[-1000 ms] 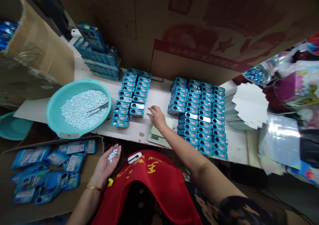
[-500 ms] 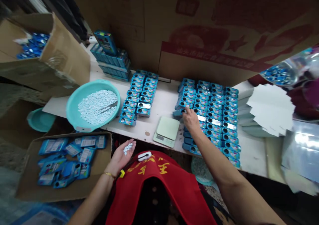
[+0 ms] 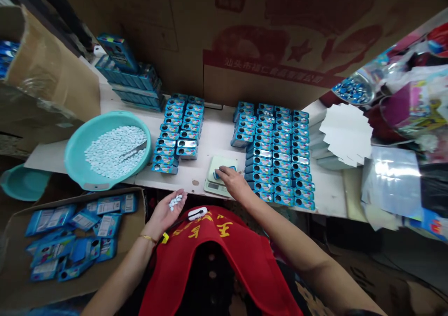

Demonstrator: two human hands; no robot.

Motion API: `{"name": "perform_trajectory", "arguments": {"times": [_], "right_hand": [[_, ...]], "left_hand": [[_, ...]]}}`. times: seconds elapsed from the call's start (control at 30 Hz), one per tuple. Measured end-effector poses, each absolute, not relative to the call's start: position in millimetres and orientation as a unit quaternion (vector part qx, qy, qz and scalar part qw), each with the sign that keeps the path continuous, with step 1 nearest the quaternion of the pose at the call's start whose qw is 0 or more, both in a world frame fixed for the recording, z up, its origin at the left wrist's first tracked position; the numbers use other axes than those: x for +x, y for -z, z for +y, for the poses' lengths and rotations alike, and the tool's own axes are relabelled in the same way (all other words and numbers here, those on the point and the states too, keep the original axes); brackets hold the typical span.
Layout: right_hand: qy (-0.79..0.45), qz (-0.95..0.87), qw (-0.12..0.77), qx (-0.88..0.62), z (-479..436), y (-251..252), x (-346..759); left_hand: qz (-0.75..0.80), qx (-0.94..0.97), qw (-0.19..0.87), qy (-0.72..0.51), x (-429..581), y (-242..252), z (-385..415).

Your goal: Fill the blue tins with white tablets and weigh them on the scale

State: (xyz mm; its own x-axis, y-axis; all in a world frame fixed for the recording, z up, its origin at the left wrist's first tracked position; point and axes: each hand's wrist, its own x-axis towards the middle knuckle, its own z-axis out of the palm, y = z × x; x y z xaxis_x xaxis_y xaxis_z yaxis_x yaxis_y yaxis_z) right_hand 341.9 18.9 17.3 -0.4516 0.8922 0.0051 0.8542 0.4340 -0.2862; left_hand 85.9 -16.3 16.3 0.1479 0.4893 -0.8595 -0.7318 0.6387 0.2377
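My left hand (image 3: 165, 213) is palm up and cupped around a small heap of white candy pieces (image 3: 175, 201), near the table's front edge. My right hand (image 3: 235, 182) grips a small blue tin (image 3: 230, 169) at the pale kitchen scale (image 3: 213, 186). The fingers cover much of that tin, so whether it rests on the scale's plate I cannot tell. To the left, a turquoise basin (image 3: 73, 152) holds many white candies (image 3: 112, 150) and a metal scoop (image 3: 134, 151). Rows of blue tins with round dark holes (image 3: 262, 169) stand right of the scale.
More rows of tins (image 3: 167, 142) stand between basin and scale. Stacked blue packs (image 3: 136, 82) are at the back left. A carton of blue tins (image 3: 143, 213) lies front left. White card sheets (image 3: 346, 136) stand at right. A big cardboard box (image 3: 189, 80) walls the back.
My right hand has taken a blue tin from the right-hand rows and brought it left and toward me to the scale. My left hand still holds the candies. The view has shifted right.
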Motion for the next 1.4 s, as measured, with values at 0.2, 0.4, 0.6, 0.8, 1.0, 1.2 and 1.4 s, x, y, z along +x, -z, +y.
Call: {"name": "perform_trajectory", "arguments": {"times": [0.2,0.4,0.6,0.8,1.0,1.2,1.4], "right_hand": [[-0.180,-0.776,0.244,-0.554,14.6,-22.0,369.6],[-0.174,-0.754,0.223,-0.592,20.1,-10.6,398.6],[-0.219,-0.763,0.183,-0.580,26.5,-2.2,397.8],[-0.235,-0.771,0.166,-0.568,33.1,-0.6,395.6],[-0.226,-0.805,0.209,-0.508,22.7,-32.8,348.6],[-0.230,-0.813,0.232,-0.483,5.5,-44.3,322.0],[-0.281,-0.720,0.251,-0.583,19.8,11.2,390.2]], "left_hand": [[0.507,-0.123,0.756,-0.395,84.0,-14.1,-18.4],[0.491,-0.128,0.766,-0.395,81.1,-10.2,-20.0],[0.481,-0.126,0.772,-0.396,81.7,-7.5,-18.8],[0.479,-0.123,0.772,-0.399,79.7,-9.1,-20.2],[0.446,-0.111,0.810,-0.364,97.0,-19.2,-10.6],[0.403,-0.111,0.837,-0.354,114.4,-22.7,2.4],[0.428,-0.118,0.825,-0.349,119.3,-6.7,4.1]]}}
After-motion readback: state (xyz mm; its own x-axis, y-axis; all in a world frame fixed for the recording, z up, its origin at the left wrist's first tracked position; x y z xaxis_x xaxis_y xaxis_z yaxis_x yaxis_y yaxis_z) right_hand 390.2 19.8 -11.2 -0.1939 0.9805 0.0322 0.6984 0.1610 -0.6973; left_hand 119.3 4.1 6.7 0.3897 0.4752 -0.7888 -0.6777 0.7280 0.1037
